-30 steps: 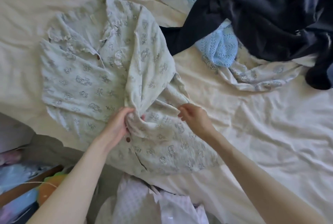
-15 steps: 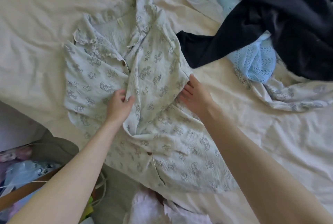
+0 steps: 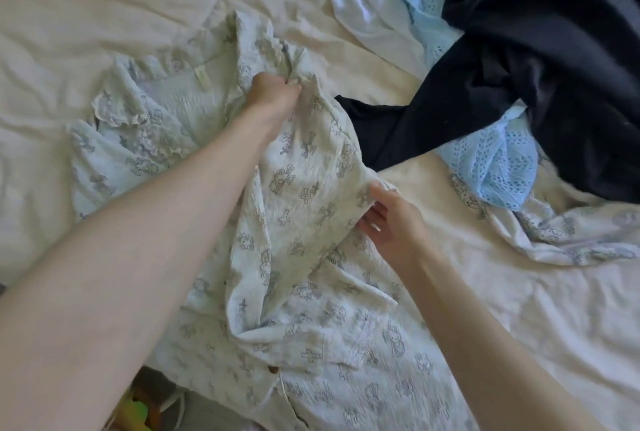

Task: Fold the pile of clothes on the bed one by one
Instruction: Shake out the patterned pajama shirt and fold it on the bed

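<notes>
On the cream-sheeted bed [image 3: 104, 15], the pale green printed cotton pyjama shirt [image 3: 304, 209] lies spread; left grip [image 3: 273, 89] clutches its frilled collar, right grip [image 3: 389, 222] pinches its side edge.

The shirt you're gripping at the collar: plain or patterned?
Patterned: the shirt is pale mint green with small grey printed figures and crosses, clearest in the head view.

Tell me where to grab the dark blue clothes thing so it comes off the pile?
Probably grab the dark garment by the flat strip that sticks out toward the printed pajama shirt. Come from the near side, across the bare sheet. That end lies loose; the rest is bunched over the light blue lace garment.
</notes>
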Motion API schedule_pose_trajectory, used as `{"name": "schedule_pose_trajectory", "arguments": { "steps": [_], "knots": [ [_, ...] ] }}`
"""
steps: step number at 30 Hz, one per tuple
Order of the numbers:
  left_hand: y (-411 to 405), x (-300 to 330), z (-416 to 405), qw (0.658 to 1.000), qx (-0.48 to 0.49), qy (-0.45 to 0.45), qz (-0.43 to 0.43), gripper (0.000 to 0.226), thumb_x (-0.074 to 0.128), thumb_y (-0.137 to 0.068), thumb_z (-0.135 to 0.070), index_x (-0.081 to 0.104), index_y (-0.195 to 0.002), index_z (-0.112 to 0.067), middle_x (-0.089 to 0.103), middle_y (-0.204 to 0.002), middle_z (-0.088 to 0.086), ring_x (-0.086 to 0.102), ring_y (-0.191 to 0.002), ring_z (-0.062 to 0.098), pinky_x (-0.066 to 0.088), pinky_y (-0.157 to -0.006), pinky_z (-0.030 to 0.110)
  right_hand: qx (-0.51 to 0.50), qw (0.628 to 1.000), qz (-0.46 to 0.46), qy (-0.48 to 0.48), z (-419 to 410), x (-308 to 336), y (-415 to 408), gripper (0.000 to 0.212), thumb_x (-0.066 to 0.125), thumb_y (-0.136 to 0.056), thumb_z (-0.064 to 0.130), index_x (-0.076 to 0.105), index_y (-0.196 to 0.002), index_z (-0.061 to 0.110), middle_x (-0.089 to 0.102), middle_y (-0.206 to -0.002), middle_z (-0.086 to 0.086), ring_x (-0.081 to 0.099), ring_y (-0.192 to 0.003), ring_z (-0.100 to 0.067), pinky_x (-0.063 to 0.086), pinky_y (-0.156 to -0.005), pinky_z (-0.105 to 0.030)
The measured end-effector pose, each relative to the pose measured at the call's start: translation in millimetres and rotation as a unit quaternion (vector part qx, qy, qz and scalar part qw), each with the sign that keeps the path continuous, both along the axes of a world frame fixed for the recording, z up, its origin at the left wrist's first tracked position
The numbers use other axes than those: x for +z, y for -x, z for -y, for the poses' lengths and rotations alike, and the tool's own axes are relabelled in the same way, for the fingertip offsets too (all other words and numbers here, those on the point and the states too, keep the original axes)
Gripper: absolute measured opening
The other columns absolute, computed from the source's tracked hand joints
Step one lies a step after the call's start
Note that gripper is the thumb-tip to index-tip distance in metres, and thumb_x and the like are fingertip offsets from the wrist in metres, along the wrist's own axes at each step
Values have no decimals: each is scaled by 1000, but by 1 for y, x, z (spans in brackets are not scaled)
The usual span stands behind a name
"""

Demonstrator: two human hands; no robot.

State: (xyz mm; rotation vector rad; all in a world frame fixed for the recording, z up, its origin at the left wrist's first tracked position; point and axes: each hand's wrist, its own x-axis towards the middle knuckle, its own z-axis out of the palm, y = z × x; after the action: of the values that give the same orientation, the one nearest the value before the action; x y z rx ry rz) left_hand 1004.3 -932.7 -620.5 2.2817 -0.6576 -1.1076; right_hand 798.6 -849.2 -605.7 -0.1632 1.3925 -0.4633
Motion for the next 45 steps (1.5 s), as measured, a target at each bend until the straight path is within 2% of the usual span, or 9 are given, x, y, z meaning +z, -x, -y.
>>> {"name": "schedule_pose_trajectory", "arguments": {
  "steps": [6,10,13,18,24,30,36,40,45],
  "knots": [
    [12,5,36,990,-17,133,-39,6,61,-90,-15,67,-92,-12,61,-82,-8,54,-74,2,45,-69,10,-167,983,78,-9,13,-5,3,16,52,-95,20,63,-102,11,73,-77,2,67,-85,-16,52,-83,-34],
    [19,2,25,990,-89,99,35,40,57,-89,-5,54,-129,-11,60,-113,-3,57,-95,8,47,-79,10,-82,994,69,-16,8,-7,-3,43,50,-97,25,44,-138,12,65,-118,-5,65,-98,-16,50,-92,-35],
    [21,5,-12,981,-123,100,113,52,57,-86,-3,41,-135,-12,48,-128,9,52,-109,23,43,-97,33,27,1000,-4,15,-5,-2,-4,21,54,-96,22,57,-115,16,70,-99,-2,68,-74,-12,54,-79,-36],
    [44,20,-124,969,-133,34,207,43,66,-82,-16,46,-119,-7,42,-120,8,38,-115,25,27,-91,29,119,983,-106,88,-47,12,6,24,54,-95,22,55,-118,17,65,-113,-2,64,-102,-15,52,-90,-31],
    [84,38,-242,961,-95,-45,257,39,73,-77,-13,52,-109,-4,46,-118,16,41,-111,32,31,-86,36,364,886,-186,217,-123,19,26,22,53,-95,15,65,-113,16,64,-100,16,59,-89,3,45,-75,-7],
    [85,40,-296,966,216,-118,-78,9,62,-88,-16,56,-94,-13,62,-91,3,60,-86,24,43,-66,26,619,720,-122,289,-159,26,25,36,50,-96,19,53,-131,16,56,-129,-1,55,-113,-19,42,-92,-27],
    [31,51,-315,911,298,-66,-278,15,52,-96,-19,64,-102,-13,71,-95,6,67,-88,21,51,-75,35,550,813,-15,192,-177,43,13,22,49,-97,25,68,-101,15,70,-96,1,63,-84,-13,48,-81,-26],
    [1,46,-331,984,103,-144,-32,15,46,-98,-23,54,-110,-18,57,-111,1,55,-99,18,44,-79,31,431,886,-88,145,-169,37,-5,25,47,-99,24,62,-114,10,67,-97,0,63,-82,-10,53,-85,-34],
    [5,51,-339,978,-11,-50,203,12,49,-95,-15,59,-101,-12,58,-100,3,54,-92,20,41,-76,30,289,954,-69,28,-155,25,-42,27,51,-97,23,62,-108,1,63,-89,-8,59,-75,-17,54,-74,-31]
  ]
}}
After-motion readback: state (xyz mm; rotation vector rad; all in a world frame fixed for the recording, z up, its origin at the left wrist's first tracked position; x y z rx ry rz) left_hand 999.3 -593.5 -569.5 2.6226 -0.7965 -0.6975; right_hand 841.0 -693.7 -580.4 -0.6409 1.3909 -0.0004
